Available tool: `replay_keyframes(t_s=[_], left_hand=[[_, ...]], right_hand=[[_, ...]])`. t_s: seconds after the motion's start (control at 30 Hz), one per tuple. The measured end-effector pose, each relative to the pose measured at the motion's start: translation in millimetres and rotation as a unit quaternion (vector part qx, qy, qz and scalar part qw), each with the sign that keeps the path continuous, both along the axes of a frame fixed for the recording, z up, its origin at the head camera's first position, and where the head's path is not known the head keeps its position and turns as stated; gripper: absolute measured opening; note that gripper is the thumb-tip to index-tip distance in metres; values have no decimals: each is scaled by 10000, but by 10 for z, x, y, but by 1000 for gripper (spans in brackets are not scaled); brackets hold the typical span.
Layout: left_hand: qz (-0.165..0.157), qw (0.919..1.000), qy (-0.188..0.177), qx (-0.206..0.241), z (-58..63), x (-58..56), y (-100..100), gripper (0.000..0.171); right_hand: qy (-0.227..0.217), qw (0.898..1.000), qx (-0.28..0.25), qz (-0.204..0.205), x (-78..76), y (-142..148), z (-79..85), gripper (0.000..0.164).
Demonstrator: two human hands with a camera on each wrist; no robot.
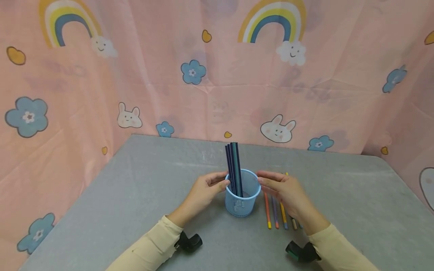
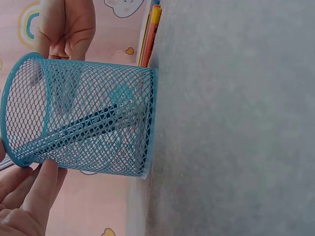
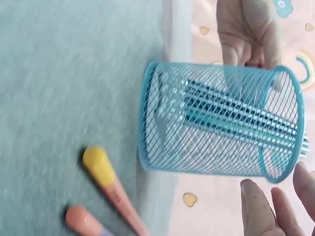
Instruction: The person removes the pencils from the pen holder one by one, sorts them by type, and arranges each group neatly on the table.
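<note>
A light blue mesh pencil holder (image 1: 240,205) stands upright in the middle of the table. Several dark pencils and a teal one (image 1: 234,169) lean against its left side, their tops rising above the rim. My left hand (image 1: 202,190) holds the holder at the left of its rim, with fingertips (image 2: 48,169) against the mesh in the left wrist view. On the opposite side, my right hand (image 1: 284,190) has its fingers stretched toward the rim. In the right wrist view those fingertips (image 3: 250,189) are right by the rim, loosely spread.
Several coloured pencils with contrasting ends, such as an orange one with a yellow end (image 1: 267,210), lie side by side right of the holder, partly under my right hand. The grey table (image 1: 162,165) ends at a pink patterned cloth (image 1: 217,101) behind.
</note>
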State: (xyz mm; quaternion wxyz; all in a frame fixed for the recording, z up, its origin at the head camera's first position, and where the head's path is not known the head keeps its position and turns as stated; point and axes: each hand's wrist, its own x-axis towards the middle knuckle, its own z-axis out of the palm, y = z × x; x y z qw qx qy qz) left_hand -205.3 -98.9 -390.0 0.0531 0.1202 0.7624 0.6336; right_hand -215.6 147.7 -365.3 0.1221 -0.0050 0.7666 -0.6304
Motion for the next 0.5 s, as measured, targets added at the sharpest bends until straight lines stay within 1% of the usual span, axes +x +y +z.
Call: replay_keyframes(t_s=[0.37,0.5], left_hand=[[16,10000,23,-28,4,3,-11,45],[6,10000,30,-22,8,3,-8,45]], right_hand=[[83,9999,55,-108,63,-94,-27,50],[27,9997,19,-256,81,-109,-36,51]])
